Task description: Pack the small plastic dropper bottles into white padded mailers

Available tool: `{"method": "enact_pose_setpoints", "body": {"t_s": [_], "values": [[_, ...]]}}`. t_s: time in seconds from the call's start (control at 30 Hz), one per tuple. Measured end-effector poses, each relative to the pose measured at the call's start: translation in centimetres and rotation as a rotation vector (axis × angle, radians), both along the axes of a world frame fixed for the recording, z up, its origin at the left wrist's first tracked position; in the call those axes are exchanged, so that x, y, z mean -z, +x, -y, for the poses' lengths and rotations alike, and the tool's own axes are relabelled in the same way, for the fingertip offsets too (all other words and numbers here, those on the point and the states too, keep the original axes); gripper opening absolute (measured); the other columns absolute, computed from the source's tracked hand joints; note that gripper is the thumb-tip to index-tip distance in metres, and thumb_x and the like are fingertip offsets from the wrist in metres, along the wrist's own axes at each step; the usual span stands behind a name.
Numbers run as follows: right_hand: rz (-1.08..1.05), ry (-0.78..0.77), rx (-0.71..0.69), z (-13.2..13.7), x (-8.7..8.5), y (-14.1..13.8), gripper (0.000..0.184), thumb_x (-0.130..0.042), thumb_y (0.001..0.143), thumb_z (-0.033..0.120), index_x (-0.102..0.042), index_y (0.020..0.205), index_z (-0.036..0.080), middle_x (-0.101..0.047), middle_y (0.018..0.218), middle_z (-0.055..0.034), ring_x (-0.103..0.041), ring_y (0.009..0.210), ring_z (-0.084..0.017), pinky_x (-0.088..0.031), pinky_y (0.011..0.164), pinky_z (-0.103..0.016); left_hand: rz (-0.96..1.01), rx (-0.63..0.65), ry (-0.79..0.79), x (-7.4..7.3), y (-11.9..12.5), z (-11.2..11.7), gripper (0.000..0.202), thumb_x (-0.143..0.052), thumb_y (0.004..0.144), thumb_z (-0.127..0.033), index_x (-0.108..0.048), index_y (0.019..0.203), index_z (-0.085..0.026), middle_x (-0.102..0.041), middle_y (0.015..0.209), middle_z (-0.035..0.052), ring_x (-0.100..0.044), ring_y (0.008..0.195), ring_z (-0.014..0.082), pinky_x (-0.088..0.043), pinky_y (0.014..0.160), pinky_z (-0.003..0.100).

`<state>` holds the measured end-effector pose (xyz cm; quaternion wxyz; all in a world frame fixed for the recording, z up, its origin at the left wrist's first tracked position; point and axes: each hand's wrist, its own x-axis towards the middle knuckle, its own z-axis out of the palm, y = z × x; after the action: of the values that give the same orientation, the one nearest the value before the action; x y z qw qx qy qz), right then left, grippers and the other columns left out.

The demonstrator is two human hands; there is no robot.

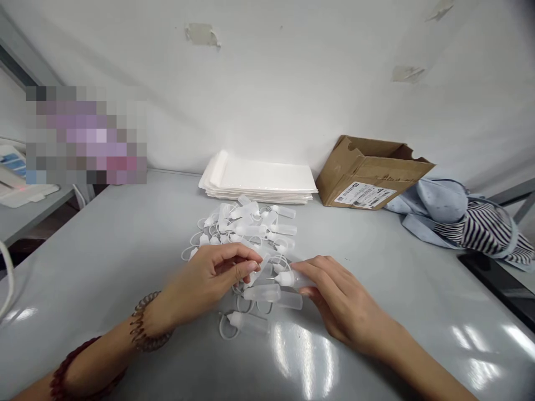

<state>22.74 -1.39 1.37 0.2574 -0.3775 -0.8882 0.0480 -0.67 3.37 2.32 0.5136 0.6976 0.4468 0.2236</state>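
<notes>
A pile of several small translucent plastic bottles (251, 225) with white tethered caps lies in the middle of the grey table (125, 245). My left hand (209, 278) has its fingers curled and pinched on a bottle cap at the near edge of the pile. My right hand (338, 301) rests on the table, its fingertips pinching one small bottle (286, 278) by its body. Two more bottles (267, 293) lie between my hands, and another bottle (246, 323) lies nearer to me.
A stack of white plastic bags (259, 181) lies behind the pile. A tipped cardboard box (368, 172) sits at the back right, next to blue and striped cloth (463, 214). A dark flat object (501, 284) is at the right edge. A white wall stands behind.
</notes>
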Motion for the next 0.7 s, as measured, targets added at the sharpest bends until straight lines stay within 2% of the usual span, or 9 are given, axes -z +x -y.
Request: {"method": "enact_pose_setpoints", "body": {"t_s": [0.27,0.5,0.7], "values": [[-0.018,-0.011,0.03,-0.45,0.06,0.21,0.024,-0.038,0.094,0.014,-0.044,0.116,0.013,-0.059,0.087,-0.0095,-0.052,0.072,-0.018,-0.048,0.063,-0.032,0.069,0.013,-0.128,-0.17,0.32,0.42,0.022,-0.052,0.087,-0.036,-0.061,0.077,-0.018,-0.059,0.066,-0.0019,-0.056,0.064,0.0116,-0.046,0.06,0.021],[-0.022,-0.033,0.01,-0.23,0.3,-0.07,0.024,-0.038,0.094,0.015,-0.044,0.117,0.014,-0.058,0.086,-0.0087,-0.052,0.072,-0.018,-0.049,0.063,-0.032,0.105,0.038,-0.324,-0.49,0.46,0.56,0.024,-0.053,0.085,-0.039,-0.06,0.075,-0.017,-0.058,0.056,-0.0032,-0.051,0.049,0.0097,-0.045,0.051,0.02],[-0.013,-0.052,0.004,-0.27,0.21,-0.04,0.024,-0.038,0.094,0.014,-0.043,0.117,0.013,-0.058,0.087,-0.0097,-0.051,0.073,-0.018,-0.048,0.064,-0.033,0.11,0.023,-0.329,-0.19,0.46,0.57,0.025,-0.055,0.084,-0.04,-0.062,0.075,-0.018,-0.058,0.056,-0.0034,-0.051,0.051,0.0094,-0.044,0.052,0.019]]}}
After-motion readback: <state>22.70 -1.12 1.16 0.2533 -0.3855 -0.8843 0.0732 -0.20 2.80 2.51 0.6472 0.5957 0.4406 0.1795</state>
